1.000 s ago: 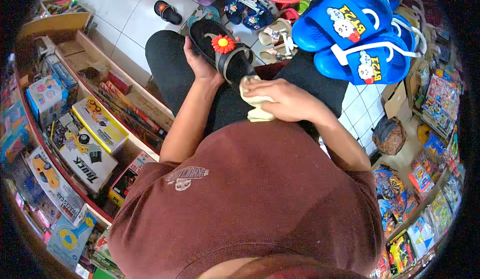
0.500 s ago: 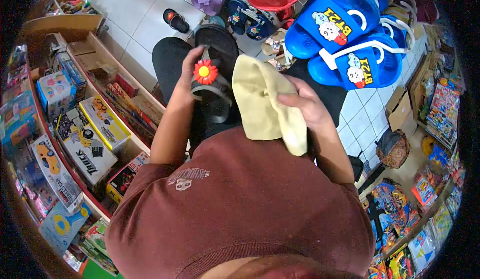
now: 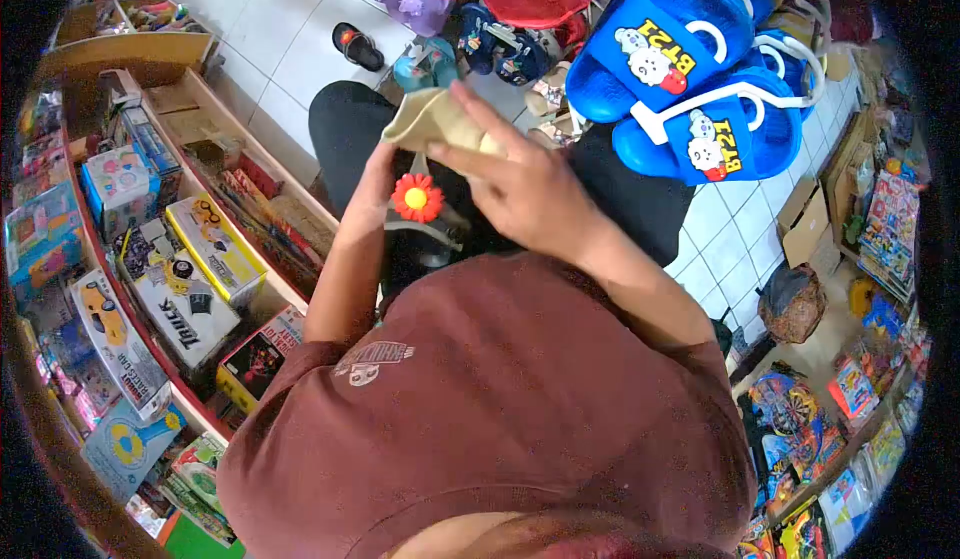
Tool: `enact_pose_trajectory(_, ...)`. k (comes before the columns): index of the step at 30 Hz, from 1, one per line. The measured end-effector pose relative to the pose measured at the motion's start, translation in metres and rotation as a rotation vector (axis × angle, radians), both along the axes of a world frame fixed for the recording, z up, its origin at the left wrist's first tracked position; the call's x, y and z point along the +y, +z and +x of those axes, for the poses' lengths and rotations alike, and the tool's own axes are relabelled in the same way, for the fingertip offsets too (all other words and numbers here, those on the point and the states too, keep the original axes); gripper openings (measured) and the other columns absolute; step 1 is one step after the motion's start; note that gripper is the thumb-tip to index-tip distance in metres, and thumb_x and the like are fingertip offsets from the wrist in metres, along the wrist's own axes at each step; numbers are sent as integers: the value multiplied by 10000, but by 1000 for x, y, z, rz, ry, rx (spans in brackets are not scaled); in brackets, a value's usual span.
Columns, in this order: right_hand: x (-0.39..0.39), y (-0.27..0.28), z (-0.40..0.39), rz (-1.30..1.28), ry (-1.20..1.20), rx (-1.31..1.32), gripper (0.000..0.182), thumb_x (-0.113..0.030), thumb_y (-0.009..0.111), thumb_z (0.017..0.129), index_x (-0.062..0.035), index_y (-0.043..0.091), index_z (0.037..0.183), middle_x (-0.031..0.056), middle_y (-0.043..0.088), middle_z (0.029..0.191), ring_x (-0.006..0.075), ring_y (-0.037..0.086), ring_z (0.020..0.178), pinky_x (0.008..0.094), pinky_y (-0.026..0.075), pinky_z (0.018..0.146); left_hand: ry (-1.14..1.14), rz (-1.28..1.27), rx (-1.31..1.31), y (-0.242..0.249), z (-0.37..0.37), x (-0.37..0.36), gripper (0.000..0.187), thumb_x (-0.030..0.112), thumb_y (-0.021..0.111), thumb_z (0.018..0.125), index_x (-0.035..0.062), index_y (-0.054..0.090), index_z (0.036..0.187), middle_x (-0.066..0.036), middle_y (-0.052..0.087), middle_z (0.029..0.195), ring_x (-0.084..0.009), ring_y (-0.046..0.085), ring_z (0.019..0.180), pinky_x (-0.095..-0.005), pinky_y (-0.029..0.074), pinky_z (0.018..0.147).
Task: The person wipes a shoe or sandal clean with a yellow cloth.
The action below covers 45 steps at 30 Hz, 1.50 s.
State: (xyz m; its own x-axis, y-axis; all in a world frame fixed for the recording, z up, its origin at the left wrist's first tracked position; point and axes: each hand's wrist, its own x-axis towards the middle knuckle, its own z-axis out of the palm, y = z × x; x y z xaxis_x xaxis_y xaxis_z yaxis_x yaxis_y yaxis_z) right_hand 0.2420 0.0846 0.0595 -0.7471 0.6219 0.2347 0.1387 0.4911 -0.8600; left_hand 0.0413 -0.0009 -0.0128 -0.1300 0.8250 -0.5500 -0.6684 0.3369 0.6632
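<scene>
the left hand is at the side of a dark sandal over the lap; its fingertips are out of sight, so how it closes cannot be told. the right hand has its thumb and index finger spread around a pale yellow cloth, seemingly pinching it between them, above the sandal's far end

good work here would call for a steady grip along the sole's edge, the cloth bunched under the fingertips, and light, even strokes along the footbed, easing around the flower so that it is not tugged

the sandal has a greyish strap and a bright red flower with a yellow middle; the cloth covers part of it, and its far end cannot be made out. the cloth looks thin and soft, folded over at its edge. beyond, a small black sandal lies on the white tiled floor, and large blue slides are just right of the lap
</scene>
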Motion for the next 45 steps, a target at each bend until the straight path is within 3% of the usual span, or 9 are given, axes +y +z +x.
enact_pose_trajectory(1, -2, 5, 6, 16, 26, -70, 438, 23, 598, 753, -146, 674, 1149, 189, 362, 1462, 339, 491, 1247, 378, 462, 975, -197, 212, 535, 28, 11, 2, 455, 319, 420, 981, 16, 488, 1314, -84, 566, 1256, -178, 539, 1145, -311, 407, 994)
enact_pose_trajectory(7, -13, -11, 26, -35, 136, -126, 450, -3, 604, 772, -163, 644, 1192, 188, 380, 1445, 342, 493, 1240, 378, 443, 994, 102, -151, -138, 33, 11, 11, 515, 456, 450, 970, 26, 558, 1231, -101, 622, 1183, -241, 616, 1056, -371, 458, 974)
enact_pose_trajectory(11, -13, -26, 46, -292, 321, -144, 499, -45, 601, 822, -141, 546, 1308, 185, 424, 1417, 341, 476, 1261, 377, 407, 1023, 19, -90, 263, 32, -6, 12, 388, 332, 474, 993, 9, 583, 1179, -72, 661, 1031, -154, 642, 876, -298, 509, 822)
enact_pose_trajectory(17, 15, -7, 59, -740, 140, -45, 475, -145, 471, 971, -11, 367, 1415, 157, 491, 1365, 210, 463, 1257, 341, 351, 1043, -84, 218, 292, 49, -49, 19, 351, 126, 481, 969, -10, 460, 1292, -63, 552, 1248, -158, 492, 1164, -323, 339, 1046)
enact_pose_trajectory(23, 15, 0, 36, -580, 107, 210, 527, -209, 467, 968, -8, 329, 1435, 192, 353, 1466, 267, 339, 1355, 365, 240, 1115, -222, 501, -336, 55, -67, 24, 454, 148, 462, 829, -23, 502, 1247, -113, 609, 1116, -187, 549, 1080, -321, 399, 984)
enact_pose_trajectory(27, 17, 20, -17, -84, 158, 331, 548, -201, 523, 914, -73, 384, 1428, 234, 234, 1516, 382, 266, 1394, 440, 205, 1135, -140, 126, 481, 71, -13, 31, 480, 172, 485, 862, -17, 472, 1303, -81, 589, 1173, -157, 559, 1058, -294, 434, 940)
enact_pose_trajectory(31, 1, -1, -56, 246, -22, 231, 582, -229, 592, 882, -95, 402, 1416, 272, 219, 1496, 439, 251, 1380, 458, 281, 1096, -83, 343, 511, 14, -16, 18, 428, 242, 533, 956, 27, 468, 1320, -77, 559, 1232, -158, 543, 1099, -305, 453, 943)
enact_pose_trajectory(37, -32, -50, -63, -12, 56, 308, 649, -174, 556, 900, -153, 252, 1473, 287, 133, 1510, 513, 240, 1347, 529, 293, 1080, 93, 239, 151, 36, -31, 11, 397, 201, 423, 883, 0, 511, 1214, -96, 592, 1135, -178, 581, 1003, -302, 457, 904)
enact_pose_trajectory(45, -40, -58, -47, -461, 360, 163, 391, -207, 415, 996, -41, 361, 1346, 199, 383, 1341, 330, 413, 1253, 397, 330, 1039, 210, 441, 812, 54, -30, 9, 526, 365, 550, 826, 9, 543, 1212, -71, 490, 1021, -166, 495, 1005, -296, 415, 863)
